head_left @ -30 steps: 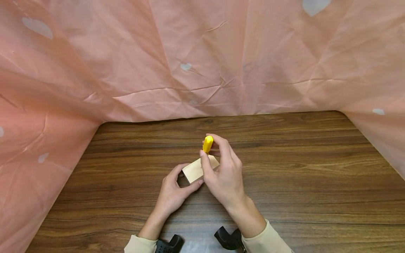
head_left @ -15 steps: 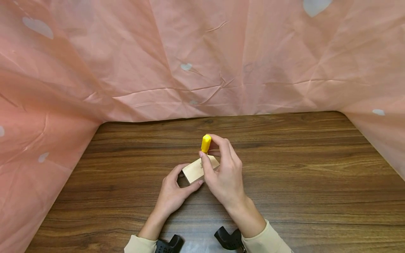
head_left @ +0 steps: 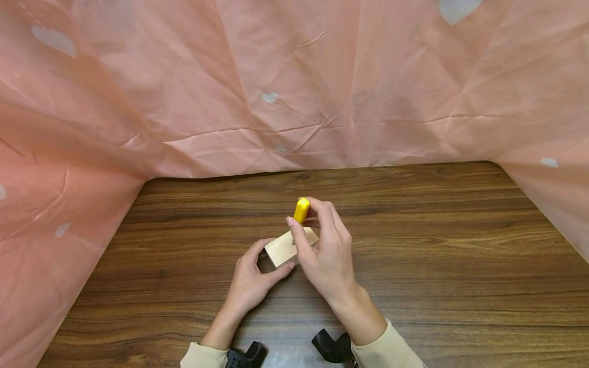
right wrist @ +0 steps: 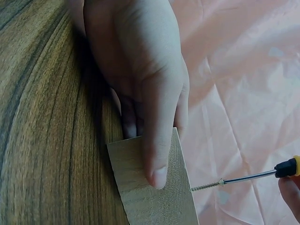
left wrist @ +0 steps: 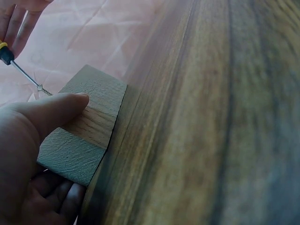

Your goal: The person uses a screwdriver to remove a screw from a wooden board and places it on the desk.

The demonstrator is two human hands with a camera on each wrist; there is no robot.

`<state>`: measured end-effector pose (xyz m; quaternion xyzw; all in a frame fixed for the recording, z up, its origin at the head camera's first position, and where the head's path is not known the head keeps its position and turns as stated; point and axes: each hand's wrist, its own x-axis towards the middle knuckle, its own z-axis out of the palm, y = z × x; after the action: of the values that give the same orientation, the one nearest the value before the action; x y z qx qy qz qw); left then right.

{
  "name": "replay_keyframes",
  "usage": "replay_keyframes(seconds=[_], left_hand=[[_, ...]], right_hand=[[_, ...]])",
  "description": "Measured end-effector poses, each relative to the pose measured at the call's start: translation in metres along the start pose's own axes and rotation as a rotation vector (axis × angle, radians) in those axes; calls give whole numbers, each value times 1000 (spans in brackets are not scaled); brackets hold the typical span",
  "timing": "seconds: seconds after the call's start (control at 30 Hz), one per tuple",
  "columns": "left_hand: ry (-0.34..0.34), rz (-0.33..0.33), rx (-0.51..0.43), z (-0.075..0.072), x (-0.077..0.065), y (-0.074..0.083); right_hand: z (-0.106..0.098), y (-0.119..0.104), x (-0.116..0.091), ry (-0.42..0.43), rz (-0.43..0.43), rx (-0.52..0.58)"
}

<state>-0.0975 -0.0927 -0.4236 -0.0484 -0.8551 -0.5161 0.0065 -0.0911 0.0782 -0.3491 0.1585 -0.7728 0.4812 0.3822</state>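
A pale wooden block (head_left: 279,249) stands on the table, held at its left end by my left hand (head_left: 252,278), thumb along the near side and fingers behind. A screw (right wrist: 206,186) sticks up from the block's top face, much of its thread showing. The shaft of a screwdriver (right wrist: 251,176) meets the screw's head, as both wrist views show. My right hand (head_left: 325,250) pinches the yellow screwdriver handle (head_left: 301,210) between thumb and fingers above the block. In the left wrist view, my left thumb (left wrist: 61,107) presses the block's side.
The brown wood-grain table (head_left: 437,245) spreads around both hands. A pink cloth (head_left: 294,76) with white hearts hangs along its back and sides. Black wrist devices (head_left: 332,347) sit near the beige sleeves at the front.
The screwdriver handle leans slightly left, then back right, as the right thumb and fingers shift on it. The left hand and the block stay in place.
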Motion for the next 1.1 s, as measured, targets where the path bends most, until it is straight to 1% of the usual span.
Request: replay_keyframes(seconds=[0.2, 0.43, 0.77, 1.0, 1.1], left_hand=[[0, 0, 4, 0, 0, 1], [-1, 5, 6, 1, 0, 1], [2, 3, -9, 0, -1, 0], [3, 6, -2, 0, 0, 0], [2, 6, -3, 1, 0, 0]], right_hand=[[-1, 1, 0, -8, -20, -6], [-1, 1, 0, 4, -1, 5], [-2, -2, 0, -10, 44, -6], [-2, 0, 0, -2, -8, -20], [-3, 0, 1, 2, -8, -26]])
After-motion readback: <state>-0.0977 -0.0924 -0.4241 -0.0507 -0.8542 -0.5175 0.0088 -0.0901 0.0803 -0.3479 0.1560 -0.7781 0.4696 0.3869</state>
